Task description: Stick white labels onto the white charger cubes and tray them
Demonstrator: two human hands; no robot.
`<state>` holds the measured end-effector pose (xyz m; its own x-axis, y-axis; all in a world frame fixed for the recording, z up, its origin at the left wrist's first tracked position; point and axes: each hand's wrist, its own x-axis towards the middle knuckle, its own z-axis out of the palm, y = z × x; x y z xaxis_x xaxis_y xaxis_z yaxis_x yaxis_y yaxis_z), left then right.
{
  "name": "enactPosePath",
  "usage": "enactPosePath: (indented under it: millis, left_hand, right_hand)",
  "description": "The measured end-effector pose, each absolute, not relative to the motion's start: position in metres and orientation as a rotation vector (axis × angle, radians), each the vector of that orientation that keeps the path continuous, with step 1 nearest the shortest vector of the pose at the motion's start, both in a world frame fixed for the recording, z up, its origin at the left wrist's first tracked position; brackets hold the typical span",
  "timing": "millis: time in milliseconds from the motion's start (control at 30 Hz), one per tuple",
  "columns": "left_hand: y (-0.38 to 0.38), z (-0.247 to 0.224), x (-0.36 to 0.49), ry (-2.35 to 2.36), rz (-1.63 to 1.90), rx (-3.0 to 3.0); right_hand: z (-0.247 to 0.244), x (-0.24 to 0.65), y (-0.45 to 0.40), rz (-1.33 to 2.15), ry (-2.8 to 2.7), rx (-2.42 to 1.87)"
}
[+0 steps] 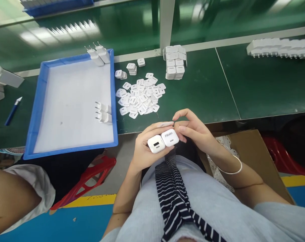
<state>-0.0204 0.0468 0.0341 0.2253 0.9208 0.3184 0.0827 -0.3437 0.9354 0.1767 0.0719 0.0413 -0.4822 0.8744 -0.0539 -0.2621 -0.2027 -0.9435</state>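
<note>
Two white plug chargers lie side by side in my left hand (143, 146), its fingers wrapped round them. The charger on the right (170, 136) bears a printed face with one small slot. On the left one (156, 144), the end shows a dark rectangular opening above a small slot. A thin white piece (167, 124) lies along my left fingers; its kind is hard to make out. Close by on the right, my right hand (192, 129) has its fingers curled but apart, with nothing visible between them. Beyond both hands, a heap of white faceplates (141, 95) is spread on the green bench.
A blue-rimmed tray (115, 111) at left holds several plugs. Small stacks of faceplates (131, 68) and a bigger block of them (175, 65) stand behind the heap. A knife (13, 111) lies far left. White chargers (280, 48) line the back right. Another person's arm (13, 198) is at lower left.
</note>
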Motion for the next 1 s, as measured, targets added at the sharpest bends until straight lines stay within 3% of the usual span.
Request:
enactPosePath:
  millis: [300, 467, 733, 1000]
  left_hand:
    - [0.045, 0.030, -0.020, 1.056, 1.151, 1.651]
    - [0.048, 0.025, -0.017, 1.143, 1.223, 1.603]
    - [0.053, 0.023, -0.012, 1.117, 1.306, 1.633]
    - [0.059, 0.017, -0.006, 1.101, 1.291, 1.665]
  right_hand:
    - [0.058, 0.171, 0.096, 1.029, -1.817, -0.968]
    - [0.060, 0.173, 0.088, 0.758, -1.731, -1.149]
    - [0.062, 0.177, 0.064, 0.917, -1.402, -1.204]
    - [0.060, 0.160, 0.050, 1.499, -1.261, -1.053]
